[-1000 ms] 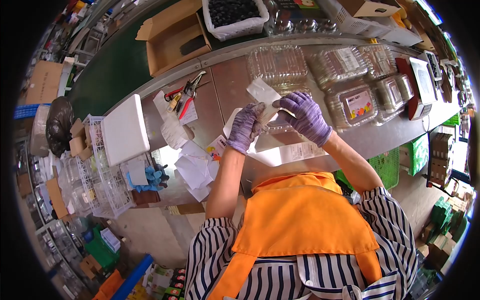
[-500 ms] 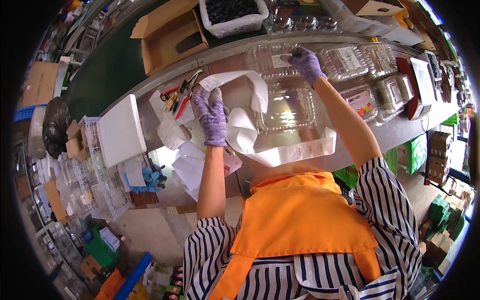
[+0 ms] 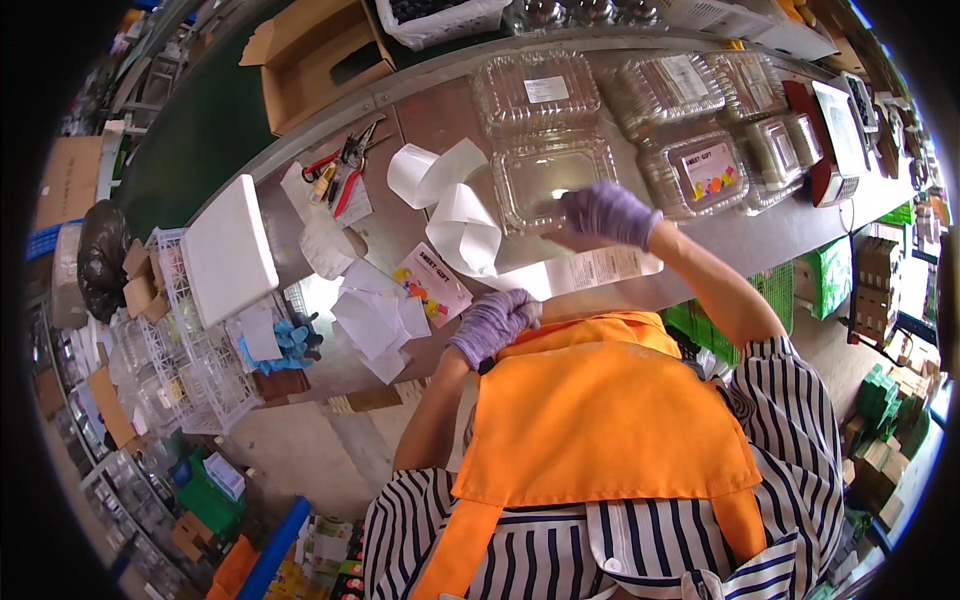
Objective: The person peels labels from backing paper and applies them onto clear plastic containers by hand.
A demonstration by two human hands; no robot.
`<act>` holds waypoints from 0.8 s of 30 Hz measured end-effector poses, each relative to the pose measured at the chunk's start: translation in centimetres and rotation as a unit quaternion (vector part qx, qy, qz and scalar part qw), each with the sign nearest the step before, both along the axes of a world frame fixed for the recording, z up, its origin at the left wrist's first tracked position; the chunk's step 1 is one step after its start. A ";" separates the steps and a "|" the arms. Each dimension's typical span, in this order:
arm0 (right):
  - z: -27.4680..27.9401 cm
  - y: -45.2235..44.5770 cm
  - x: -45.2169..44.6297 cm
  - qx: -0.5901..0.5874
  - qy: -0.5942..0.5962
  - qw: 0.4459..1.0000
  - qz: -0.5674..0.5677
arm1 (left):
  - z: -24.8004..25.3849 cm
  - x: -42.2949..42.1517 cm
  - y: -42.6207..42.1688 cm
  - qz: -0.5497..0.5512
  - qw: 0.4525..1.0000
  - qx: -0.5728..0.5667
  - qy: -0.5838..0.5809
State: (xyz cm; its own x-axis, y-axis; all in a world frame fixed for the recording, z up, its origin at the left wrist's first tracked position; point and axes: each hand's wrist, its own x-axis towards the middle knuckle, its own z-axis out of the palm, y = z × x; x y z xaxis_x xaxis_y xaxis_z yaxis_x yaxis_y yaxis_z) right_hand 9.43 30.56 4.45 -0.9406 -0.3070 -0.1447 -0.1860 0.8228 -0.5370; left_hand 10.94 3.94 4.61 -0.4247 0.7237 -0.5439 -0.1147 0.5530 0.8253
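Note:
A long white label strip (image 3: 600, 268) curls across the metal table, with printed labels on its right end. My left hand (image 3: 495, 325), in a purple knit glove, is closed at the strip's near edge, beside the table's front. Another purple glove covers my right hand (image 3: 608, 215), which hovers over the near right corner of a clear plastic clamshell box (image 3: 550, 165). Motion smears its fingers, so their grip is unclear. Behind that box stands a clear clamshell box (image 3: 500, 90) bearing a white label (image 3: 547, 89). A "Sweet Gift" card (image 3: 432, 284) lies left of the strip.
More clamshell boxes (image 3: 668, 95) stand at the right, one with a colourful card label (image 3: 711, 172). Pliers and cutters (image 3: 347, 170) lie at the left on paper. Further left are a white foam lid (image 3: 228, 250) and blue gloves (image 3: 285, 345). An open carton (image 3: 320, 65) sits behind.
My left hand has come from beside the tools down to the table's front edge. My right hand has left the labelled box and moved toward me. The strip's loops have shifted left.

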 end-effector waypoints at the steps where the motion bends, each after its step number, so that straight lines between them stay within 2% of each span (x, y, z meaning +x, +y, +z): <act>1: -1.1 -0.2 1.9 0.008 -0.031 0.999 0.005 | 0.1 0.4 0.0 -0.035 0.999 -0.033 -0.007; 2: -2.6 -0.5 3.7 0.017 -0.062 0.998 0.009 | -0.2 0.9 0.0 -0.036 0.999 -0.041 -0.007; 4: -3.4 -1.9 7.2 0.140 -0.017 0.988 -0.057 | -2.2 1.9 0.1 -0.037 0.998 -0.056 -0.003; 5: -4.2 -2.3 8.1 0.157 -0.074 0.983 -0.062 | -3.1 2.3 0.2 -0.025 0.998 -0.051 0.008; 6: -4.0 -2.5 9.0 0.090 -0.071 0.988 -0.107 | -3.3 2.4 0.4 -0.027 0.998 -0.052 0.000; 8: -5.9 -1.6 9.6 0.046 -0.126 0.982 -0.136 | -3.5 2.5 0.7 -0.031 0.998 -0.055 -0.016; 9: -5.6 -1.3 9.6 -0.031 -0.162 0.972 -0.170 | -2.9 2.4 1.2 -0.023 0.993 -0.094 -0.066; 12: -4.6 -1.0 8.9 -0.228 -0.246 0.916 -0.221 | -3.4 2.1 1.8 0.007 0.988 -0.105 -0.112; 13: -3.6 -1.2 8.5 -0.271 -0.264 0.900 -0.216 | -4.8 2.3 1.9 0.043 0.992 -0.072 -0.096; 14: -2.5 -1.4 8.0 -0.313 -0.282 0.882 -0.211 | -7.9 1.9 1.7 0.035 0.996 -0.076 -0.029; 15: -1.1 -1.8 7.5 -0.305 -0.264 0.895 -0.189 | -11.6 1.4 1.4 0.025 0.996 -0.080 0.038; 17: 1.2 -2.7 6.7 -0.232 -0.194 0.936 -0.182 | -10.6 0.4 1.8 0.148 0.987 -0.049 -0.029; 18: 1.9 -3.1 6.4 -0.194 -0.159 0.952 -0.177 | -5.2 -0.4 2.8 0.275 0.947 -0.013 -0.162; 19: 2.2 -3.4 6.2 -0.123 -0.037 0.978 -0.165 | -1.9 -0.9 3.5 0.393 0.872 0.026 -0.291; 22: 2.9 -3.6 5.4 -0.124 0.091 0.986 -0.069 | -1.3 -1.0 3.5 0.402 0.849 0.058 -0.337; 24: 2.9 -3.9 5.3 -0.071 0.100 0.992 -0.020 | -1.3 -0.9 3.3 0.395 0.849 0.081 -0.342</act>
